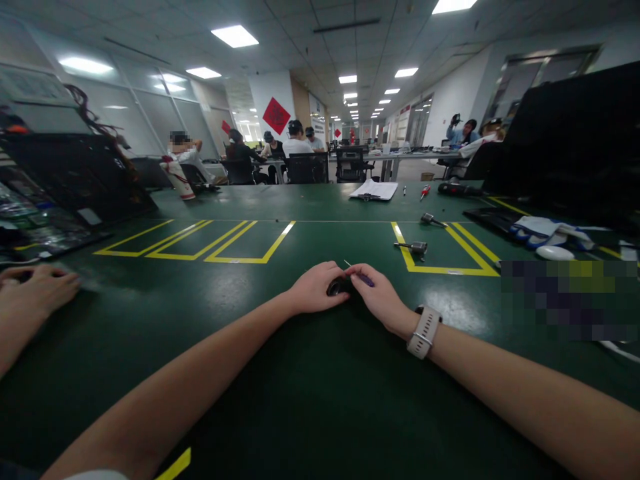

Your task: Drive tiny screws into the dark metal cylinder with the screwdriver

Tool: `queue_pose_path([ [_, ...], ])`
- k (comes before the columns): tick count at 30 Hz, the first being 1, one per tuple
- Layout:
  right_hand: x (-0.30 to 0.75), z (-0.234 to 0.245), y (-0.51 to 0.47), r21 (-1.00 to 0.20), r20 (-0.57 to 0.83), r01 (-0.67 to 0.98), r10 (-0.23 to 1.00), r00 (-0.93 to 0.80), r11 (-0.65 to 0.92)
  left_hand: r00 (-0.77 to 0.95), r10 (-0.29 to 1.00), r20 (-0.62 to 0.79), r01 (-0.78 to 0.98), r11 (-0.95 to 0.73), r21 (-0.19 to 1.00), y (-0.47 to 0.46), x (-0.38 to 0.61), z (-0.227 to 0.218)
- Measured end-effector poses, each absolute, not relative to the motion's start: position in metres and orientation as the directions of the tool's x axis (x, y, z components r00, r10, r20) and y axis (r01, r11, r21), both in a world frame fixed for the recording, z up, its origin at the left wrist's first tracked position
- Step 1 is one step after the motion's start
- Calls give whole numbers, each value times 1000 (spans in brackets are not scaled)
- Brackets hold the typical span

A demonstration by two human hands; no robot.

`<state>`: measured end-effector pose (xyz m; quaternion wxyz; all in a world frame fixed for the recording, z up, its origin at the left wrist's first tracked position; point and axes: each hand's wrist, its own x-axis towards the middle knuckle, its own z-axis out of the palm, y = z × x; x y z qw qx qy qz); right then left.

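Note:
Near the middle of the green table, my left hand (320, 287) is closed around a dark round part (338, 287), mostly covered by the fingers. Right beside it, my right hand (376, 293) grips a small screwdriver by its purple handle (367, 280). Its thin metal shaft points up and to the left, over my left fingertips. I cannot make out whether the tip touches anything. Two dark cylindrical parts with thin shafts lie to the right: one part (419, 248) across a yellow tape line, another part (429, 219) farther back.
Yellow tape (240, 260) marks boxes on the table (280, 373). A clipboard with papers (375, 190), a red-handled tool (425, 191) and a pen (405, 191) lie at the back. Gloves (547, 232) and a white mouse (555, 253) are right. Another person's hand (43, 290) rests left.

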<state>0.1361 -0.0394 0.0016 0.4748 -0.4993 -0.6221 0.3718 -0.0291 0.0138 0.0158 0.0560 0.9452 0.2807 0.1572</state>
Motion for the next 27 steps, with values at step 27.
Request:
queue_pose_path([
  [27,166,26,-143,-587,201,296,489,-849,754,595,724,349,635,-690,348,-105,-99,23],
])
